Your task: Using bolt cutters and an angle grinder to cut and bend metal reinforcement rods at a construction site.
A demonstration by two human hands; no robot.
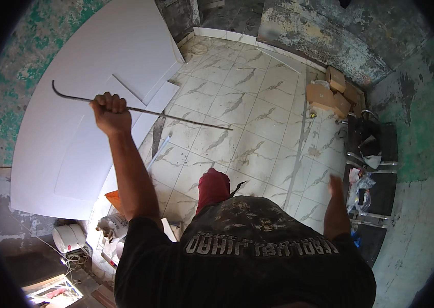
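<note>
My left hand (111,114) is raised at the left, its fingers wrapped round a long thin metal rod (176,118). The rod's far-left end curves upward like a hook, while the straight part stretches right over the tiled floor. My right hand (335,186) hangs low at the right, near a black metal bench (381,192). It is small and blurred, and its fingers cannot be made out. No object shows in it. Below my chest a dark red trouser leg (214,186) is bent forward.
Large white panels (109,46) lean on the left wall. Cardboard boxes (324,96) stand at the far right, with a small yellow item (313,115) on the floor. The bench carries bags and plastic wrap (363,190). A white bucket (69,237) and cables lie lower left.
</note>
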